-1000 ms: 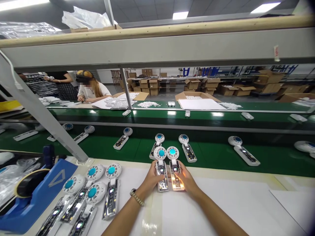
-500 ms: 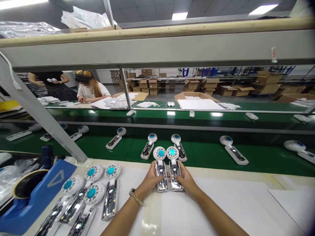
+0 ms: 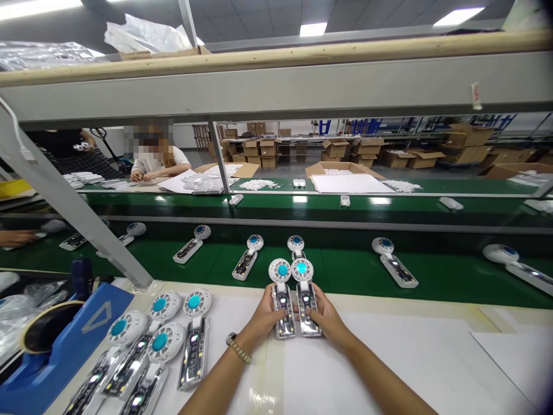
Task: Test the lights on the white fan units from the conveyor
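Observation:
My left hand (image 3: 264,316) is closed round a white device (image 3: 284,311) with a clear body, visible circuit parts and a round vented head with a blue centre. A matching device (image 3: 307,308) sits in my right hand (image 3: 330,320), its blue centre glowing brighter. Both are held upright side by side over the near edge of the white work surface (image 3: 367,369), thumbs on their fronts. Several similar devices (image 3: 194,351) lie on the surface to the left of my left forearm.
Beyond my hands, a green conveyor belt (image 3: 337,271) carries more devices. A blue tape dispenser (image 3: 56,357) stands at the left. A slanted metal post (image 3: 86,213) and an overhead shelf beam (image 3: 276,86) frame the view. Across the belt sits a person (image 3: 159,161).
The devices on the green belt have shifted left, and small white parts on the far belt have shifted right. A person's hand has appeared at the far left. My hands keep their hold.

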A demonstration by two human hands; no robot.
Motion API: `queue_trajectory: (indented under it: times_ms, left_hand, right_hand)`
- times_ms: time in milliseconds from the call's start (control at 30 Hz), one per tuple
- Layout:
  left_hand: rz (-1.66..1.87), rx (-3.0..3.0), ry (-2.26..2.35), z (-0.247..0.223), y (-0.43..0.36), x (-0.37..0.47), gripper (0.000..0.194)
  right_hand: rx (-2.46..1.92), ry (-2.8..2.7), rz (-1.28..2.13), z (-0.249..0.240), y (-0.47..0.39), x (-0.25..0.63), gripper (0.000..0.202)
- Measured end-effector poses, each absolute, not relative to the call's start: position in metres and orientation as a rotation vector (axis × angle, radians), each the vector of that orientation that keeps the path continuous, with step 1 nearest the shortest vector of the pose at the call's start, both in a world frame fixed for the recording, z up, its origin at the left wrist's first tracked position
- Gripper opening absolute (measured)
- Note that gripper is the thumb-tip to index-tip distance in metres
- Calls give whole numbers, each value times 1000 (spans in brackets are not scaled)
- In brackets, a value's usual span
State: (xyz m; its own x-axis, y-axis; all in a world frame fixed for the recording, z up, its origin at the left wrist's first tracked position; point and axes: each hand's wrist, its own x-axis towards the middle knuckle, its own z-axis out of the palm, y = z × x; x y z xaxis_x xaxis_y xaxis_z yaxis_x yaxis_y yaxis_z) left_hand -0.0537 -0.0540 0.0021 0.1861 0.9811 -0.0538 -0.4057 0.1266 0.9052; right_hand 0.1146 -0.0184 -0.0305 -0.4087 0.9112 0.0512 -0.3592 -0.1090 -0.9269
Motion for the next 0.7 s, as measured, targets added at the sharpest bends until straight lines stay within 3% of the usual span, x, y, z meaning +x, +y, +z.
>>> queue_trajectory:
  times_ms: [700]
  left_hand:
    - [1210, 920, 772, -1, -52, -54, 62]
  right_hand:
    - [-674, -1257, 1686, -31, -17, 118, 72]
